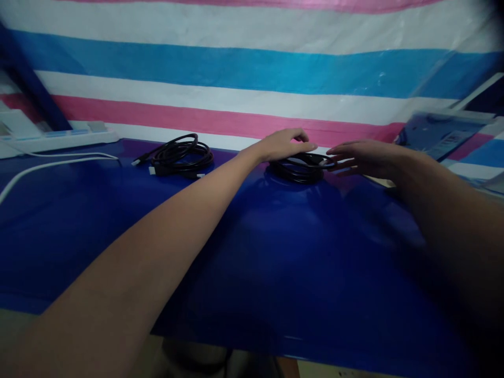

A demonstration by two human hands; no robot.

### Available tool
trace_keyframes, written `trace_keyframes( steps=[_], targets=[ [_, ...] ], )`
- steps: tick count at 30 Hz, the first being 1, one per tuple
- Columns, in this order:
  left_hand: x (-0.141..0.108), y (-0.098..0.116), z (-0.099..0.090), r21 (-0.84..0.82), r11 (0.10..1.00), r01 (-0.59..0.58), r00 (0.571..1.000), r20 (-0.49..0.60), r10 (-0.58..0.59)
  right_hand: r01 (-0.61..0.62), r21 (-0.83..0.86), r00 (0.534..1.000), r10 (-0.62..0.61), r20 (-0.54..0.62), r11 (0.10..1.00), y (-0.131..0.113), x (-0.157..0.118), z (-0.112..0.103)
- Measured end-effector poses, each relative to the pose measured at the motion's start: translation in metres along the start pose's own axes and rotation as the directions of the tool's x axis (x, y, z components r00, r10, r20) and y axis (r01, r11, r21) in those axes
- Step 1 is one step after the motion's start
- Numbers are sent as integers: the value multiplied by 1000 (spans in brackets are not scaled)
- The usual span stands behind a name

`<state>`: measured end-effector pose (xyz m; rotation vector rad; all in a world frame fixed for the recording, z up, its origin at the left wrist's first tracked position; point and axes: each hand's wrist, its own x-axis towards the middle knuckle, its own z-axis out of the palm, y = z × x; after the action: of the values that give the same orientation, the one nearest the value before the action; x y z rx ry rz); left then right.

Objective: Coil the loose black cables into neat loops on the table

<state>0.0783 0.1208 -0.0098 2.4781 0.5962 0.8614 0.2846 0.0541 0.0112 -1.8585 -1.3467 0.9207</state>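
Note:
A coiled black cable [298, 172] lies toward the back of the blue tabletop, between my two hands. My left hand [284, 145] is over its far left side, thumb and forefinger apart; the other fingers are partly hidden, and I cannot tell whether they touch the coil. From the right, my right hand [364, 156] reaches to the coil's edge with fingers stretched out and spread. A light-coloured connector end shows near the right fingertips. To the left sits a second coiled black cable [183, 157], its connectors poking out, with no hand on it.
A white power strip [84, 140] and a white cord [55, 165] are at the far left. Behind the blue table [252, 262] hangs a striped sheet [236, 68]. A blue package [441, 134] with a label stands at the back right.

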Motion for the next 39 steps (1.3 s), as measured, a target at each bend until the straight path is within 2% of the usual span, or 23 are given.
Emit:
trace_keyframes(
  steps=[5,8,11,12,14,17,19,20,21,22,23,26,28,30,34,39],
  targets=[
    [-3,6,-10,-10,1000,22,994,-110,-23,44,-49,997,-48,-63,998,7,1,-9],
    [-11,13,-15,84,996,1,999,-37,3,115,-84,991,-121,-61,990,10,1,-8],
    [-32,26,-31,264,963,-57,997,62,42,232,-159,948,-259,-183,960,12,-6,-9],
    [-43,30,-41,326,943,-69,996,72,48,283,-194,911,-326,-252,939,12,-10,-9],
    [-70,38,-64,461,886,-35,999,42,18,388,-253,803,-460,-380,886,12,-24,-10],
    [-117,40,-100,565,808,169,984,-136,-111,528,-298,615,-601,-511,795,8,-55,-1],
    [-148,33,-113,516,772,372,925,-278,-260,586,-360,518,-677,-523,726,5,-77,17],
    [-161,28,-115,474,757,450,891,-299,-342,601,-400,488,-714,-503,692,3,-88,30],
    [-173,22,-115,460,760,459,888,-235,-395,603,-462,474,-758,-448,650,2,-97,44],
    [-182,15,-112,476,769,426,899,-126,-420,610,-496,480,-786,-390,618,2,-104,59],
    [-190,9,-109,512,754,410,890,-44,-454,636,-523,507,-819,-270,567,2,-109,74],
    [-200,-7,-100,521,731,441,875,-71,-478,752,-538,532,-834,151,382,4,-112,112],
    [-201,-11,-100,503,732,460,878,-134,-459,775,-533,544,-788,289,340,4,-106,127],
    [-202,-12,-103,464,736,493,868,-210,-449,756,-548,583,-748,317,357,3,-98,133],
    [-204,-13,-111,384,725,572,819,-325,-473,693,-567,669,-690,276,445,0,-86,134],
    [-206,-23,-118,281,741,610,765,-451,-459,651,-541,719,-661,215,532,0,-83,131]
  ],
)
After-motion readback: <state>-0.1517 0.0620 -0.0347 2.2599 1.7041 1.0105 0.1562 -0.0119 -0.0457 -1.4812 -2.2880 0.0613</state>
